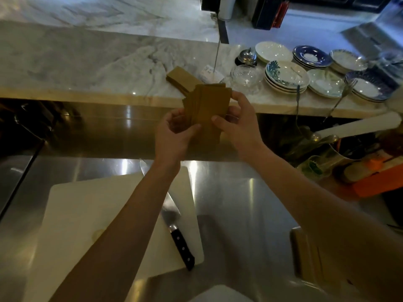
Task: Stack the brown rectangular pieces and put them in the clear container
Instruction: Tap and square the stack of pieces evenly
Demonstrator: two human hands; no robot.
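Both my hands hold a fanned bunch of brown rectangular pieces (209,105) in the air in front of the marble counter's edge. My left hand (174,129) grips the bunch from below and the left. My right hand (235,120) pinches its right side, thumb on the front. A second pile of brown pieces (180,78) lies flat on the marble counter (87,62), just behind the held bunch. A clear glass container (246,77) stands on the counter to the right of that pile.
Stacks of plates (285,77) and forks (344,94) fill the counter's right side. A white cutting board (87,214) with a black-handled knife (178,240) lies on the steel worktop below. Utensil holders and an orange box (375,184) stand at the right.
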